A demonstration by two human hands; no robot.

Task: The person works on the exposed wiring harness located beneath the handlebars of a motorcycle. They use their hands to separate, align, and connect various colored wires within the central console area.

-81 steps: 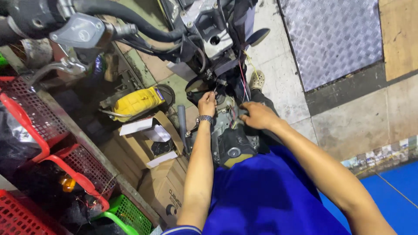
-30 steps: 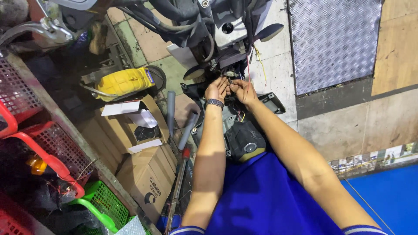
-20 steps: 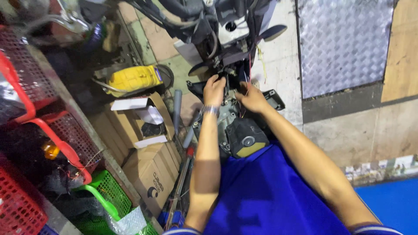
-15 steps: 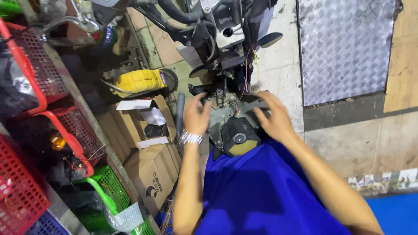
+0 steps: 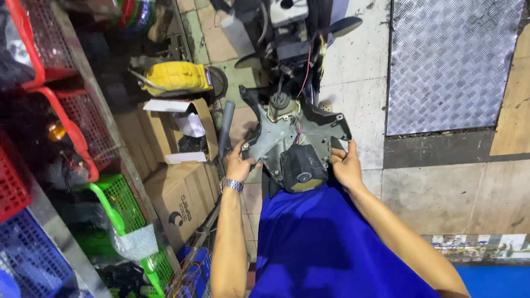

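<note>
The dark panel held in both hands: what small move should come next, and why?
Probably ease the dark panel gently toward the body. Left hand and right hand grip its edges, but a red wire runs to it from the scooter.

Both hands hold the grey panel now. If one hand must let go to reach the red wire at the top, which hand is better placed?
Probably the right hand: the red wire runs above the grey panel toward its side. The left hand grips the opposite edge, farther away.

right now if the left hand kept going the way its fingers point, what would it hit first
The left hand already grips the edge of the grey headlight housing panel, fingers pointing up and right. Going on, it would likely push into that panel; depth is unclear.
</note>
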